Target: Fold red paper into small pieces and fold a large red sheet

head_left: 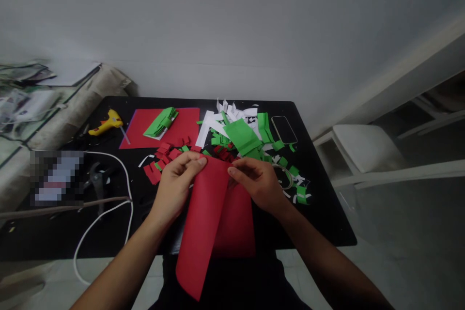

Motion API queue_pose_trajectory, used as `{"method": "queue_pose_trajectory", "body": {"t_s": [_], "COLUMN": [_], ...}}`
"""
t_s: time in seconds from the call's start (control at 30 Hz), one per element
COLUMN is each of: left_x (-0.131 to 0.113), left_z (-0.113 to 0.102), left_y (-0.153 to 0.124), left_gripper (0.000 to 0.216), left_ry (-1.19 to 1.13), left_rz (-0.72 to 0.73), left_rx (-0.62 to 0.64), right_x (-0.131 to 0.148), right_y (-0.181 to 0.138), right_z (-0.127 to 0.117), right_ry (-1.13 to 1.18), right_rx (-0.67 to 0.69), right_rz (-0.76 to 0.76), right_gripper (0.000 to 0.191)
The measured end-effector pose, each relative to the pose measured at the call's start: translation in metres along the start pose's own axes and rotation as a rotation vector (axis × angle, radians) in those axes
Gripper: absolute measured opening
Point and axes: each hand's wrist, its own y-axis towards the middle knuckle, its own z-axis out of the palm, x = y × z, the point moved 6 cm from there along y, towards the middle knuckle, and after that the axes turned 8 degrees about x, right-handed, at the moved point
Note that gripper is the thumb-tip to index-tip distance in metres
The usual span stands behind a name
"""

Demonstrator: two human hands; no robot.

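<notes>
A sheet of red paper [203, 223] hangs from my two hands over the table's front edge, its near end curling down toward my lap. My left hand [176, 179] pinches its top left corner between thumb and fingers. At the top right, my right hand [259, 181] has thumb and fingers closed on the same sheet's edge. Behind it, a second red area of paper [236, 227] shows at the table's front edge; whether it is part of the same sheet I cannot tell. Small red paper pieces [152, 173] and green paper pieces [242, 136] lie just beyond my hands.
A yellow glue gun [106, 123] lies at the back left beside a flat red sheet [136, 128] bearing a folded green bundle [162, 123]. White paper scraps [205, 128] and a phone [284, 130] lie at the back. A white cable [125, 169] loops across the left side.
</notes>
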Motion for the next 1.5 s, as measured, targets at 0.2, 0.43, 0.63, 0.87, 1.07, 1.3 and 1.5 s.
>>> {"method": "queue_pose_trajectory", "body": {"t_s": [0.2, 0.43, 0.63, 0.87, 1.07, 1.3, 1.5], "left_x": [-0.003, 0.0, 0.002, 0.013, 0.017, 0.022, 0.013], "left_z": [-0.001, -0.006, -0.006, -0.008, -0.01, -0.009, 0.004], "left_y": [0.0, 0.002, 0.003, 0.003, 0.004, 0.003, 0.004], "left_gripper": [0.025, 0.023, 0.02, 0.026, 0.027, 0.028, 0.027], "left_ry": [0.04, 0.0, 0.024, -0.011, -0.002, 0.047, 0.201], "left_rz": [0.061, 0.057, 0.113, 0.02, 0.019, 0.004, -0.042], "left_rx": [-0.024, -0.034, -0.058, -0.013, -0.026, 0.005, 0.151], "right_x": [0.002, 0.002, 0.006, 0.002, 0.0, -0.009, -0.007], "right_y": [-0.001, -0.001, 0.001, 0.001, 0.0, -0.001, 0.005], "right_z": [0.0, 0.0, -0.001, -0.007, -0.004, -0.01, -0.011], "right_ry": [-0.024, -0.021, -0.075, -0.076, -0.024, 0.048, 0.049], "right_rx": [-0.001, 0.008, -0.017, -0.064, -0.075, -0.067, 0.061], "right_rz": [-0.005, -0.004, -0.042, -0.019, -0.007, 0.077, 0.127], "right_gripper": [0.018, 0.018, 0.017, 0.018, 0.021, 0.025, 0.026]}}
